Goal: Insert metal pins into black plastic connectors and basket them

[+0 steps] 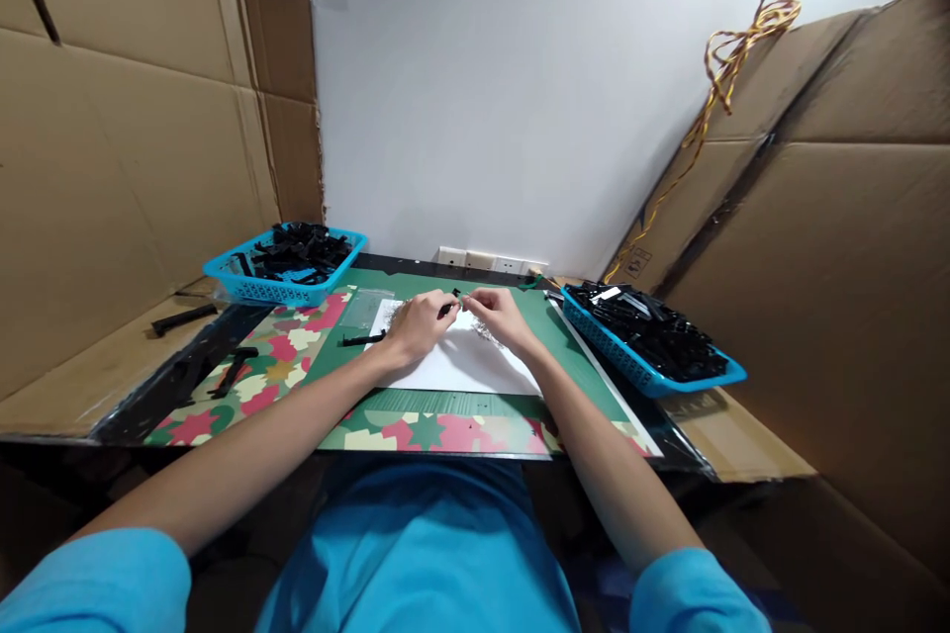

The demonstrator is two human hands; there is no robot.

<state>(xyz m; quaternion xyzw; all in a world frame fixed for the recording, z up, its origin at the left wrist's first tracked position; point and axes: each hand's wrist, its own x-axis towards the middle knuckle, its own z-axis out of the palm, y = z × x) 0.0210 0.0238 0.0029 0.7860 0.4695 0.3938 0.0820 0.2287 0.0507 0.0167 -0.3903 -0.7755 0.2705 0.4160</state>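
Note:
My left hand point(417, 324) and my right hand point(500, 314) meet over a white sheet point(464, 363) on a green mat point(586, 356). Both are closed in a pinch around a small black part point(451, 303) held between their fingertips. A thin black strip point(362, 340) lies on the mat just left of my left hand.
A blue basket point(283, 266) of black parts stands at the back left, another blue basket point(649, 334) of black parts at the right. Loose black pieces point(232, 368) lie on the camouflage-patterned cloth at the left. Cardboard walls flank both sides. A yellow cable point(723, 59) hangs on the wall.

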